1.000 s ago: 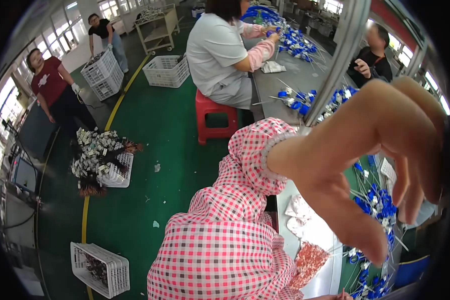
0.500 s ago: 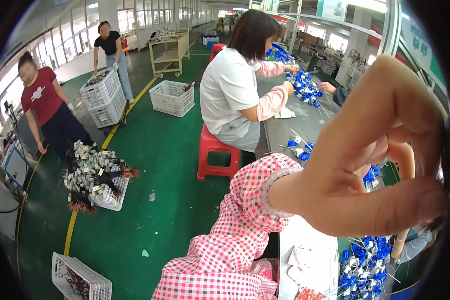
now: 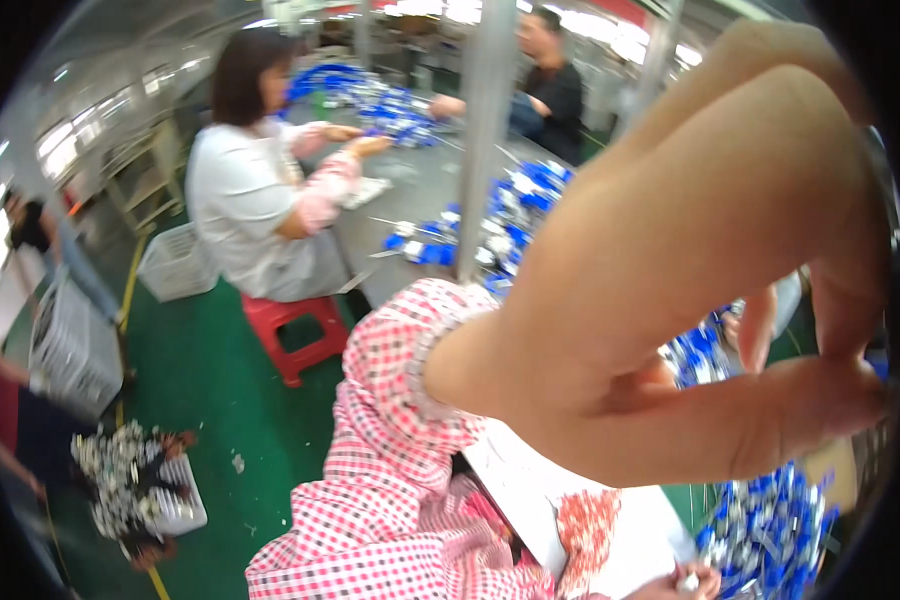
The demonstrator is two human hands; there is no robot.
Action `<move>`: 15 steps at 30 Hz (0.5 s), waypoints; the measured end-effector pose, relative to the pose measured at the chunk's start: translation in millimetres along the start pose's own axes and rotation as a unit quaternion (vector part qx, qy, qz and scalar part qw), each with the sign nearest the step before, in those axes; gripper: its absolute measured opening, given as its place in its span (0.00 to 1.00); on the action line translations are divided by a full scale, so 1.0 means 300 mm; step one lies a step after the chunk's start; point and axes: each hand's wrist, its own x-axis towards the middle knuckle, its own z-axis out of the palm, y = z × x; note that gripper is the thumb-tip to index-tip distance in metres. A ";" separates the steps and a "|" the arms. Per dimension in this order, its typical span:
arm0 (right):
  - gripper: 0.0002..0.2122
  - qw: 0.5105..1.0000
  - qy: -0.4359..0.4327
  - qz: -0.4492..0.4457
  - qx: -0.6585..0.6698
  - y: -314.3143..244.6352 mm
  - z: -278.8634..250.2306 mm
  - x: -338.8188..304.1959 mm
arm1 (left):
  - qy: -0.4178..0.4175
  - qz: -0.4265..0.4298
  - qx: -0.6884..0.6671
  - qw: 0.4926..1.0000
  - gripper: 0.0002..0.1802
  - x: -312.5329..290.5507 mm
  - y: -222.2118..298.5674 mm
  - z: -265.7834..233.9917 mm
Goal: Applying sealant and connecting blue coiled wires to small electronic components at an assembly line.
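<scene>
Filling much of the right side, the left hand (image 3: 680,250) looms close to the camera, fingers bent and thumb tip near the fingertips at the dark rim; whether anything is pinched there, I cannot tell. Next in size is its pink checked sleeve (image 3: 400,450), running up from the bottom of the view. A grey worktop (image 3: 420,180) stretches out past it, with a co-worker in a white top (image 3: 240,180) seated along its left edge and blue-and-white pieces (image 3: 530,195) heaped toward its near end. Closer is a white worktop (image 3: 650,530); just beyond its right edge lies a blue-and-white bundle (image 3: 770,535). A red-and-white patterned cloth (image 3: 587,520) lies toward the white worktop's left edge. Near the cloth, part of the right hand (image 3: 705,582) shows, too cropped and blurred to tell its grip. Smallest, a beaded bracelet (image 3: 420,365) rings the left wrist.
</scene>
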 end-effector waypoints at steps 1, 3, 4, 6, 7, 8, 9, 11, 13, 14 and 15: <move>0.07 0.983 0.022 0.117 0.140 -0.026 -0.003 -0.001 | 0.005 -0.006 -0.035 0.999 0.09 0.003 -0.052 0.067; 0.06 0.873 0.080 0.315 0.363 -0.011 0.032 -0.020 | 0.017 -0.015 -0.106 0.994 0.09 0.005 -0.118 0.224; 0.06 0.794 0.111 0.395 0.449 0.015 0.029 -0.011 | 0.019 -0.019 -0.139 0.990 0.09 0.012 -0.150 0.299; 0.06 0.790 0.125 0.413 0.436 -0.017 0.046 0.024 | 0.013 -0.030 -0.178 0.984 0.08 0.018 -0.203 0.415; 0.06 0.784 0.127 0.421 0.438 -0.009 0.053 0.032 | 0.008 -0.033 -0.184 0.982 0.08 0.029 -0.221 0.454; 0.06 0.777 0.126 0.430 0.443 0.007 0.061 0.035 | 0.002 -0.038 -0.187 0.982 0.08 0.040 -0.239 0.486; 0.07 0.774 0.135 0.442 0.432 0.039 0.038 0.028 | 0.000 -0.036 -0.198 0.980 0.08 0.043 -0.241 0.529; 0.07 0.785 0.157 0.439 0.407 0.105 -0.012 0.022 | -0.050 -0.125 -0.209 0.969 0.09 0.055 -0.254 0.609; 0.06 0.771 0.148 0.448 0.428 0.088 -0.004 0.019 | -0.142 -0.303 -0.136 0.933 0.12 -0.053 -0.319 0.627; 0.06 0.769 0.146 0.448 0.432 0.091 0.003 0.015 | -0.208 -0.354 -0.093 0.907 0.12 -0.125 -0.389 0.646; 0.06 0.766 0.142 0.457 0.429 0.097 0.001 0.008 | -0.284 -0.406 -0.073 0.866 0.13 -0.216 -0.473 0.678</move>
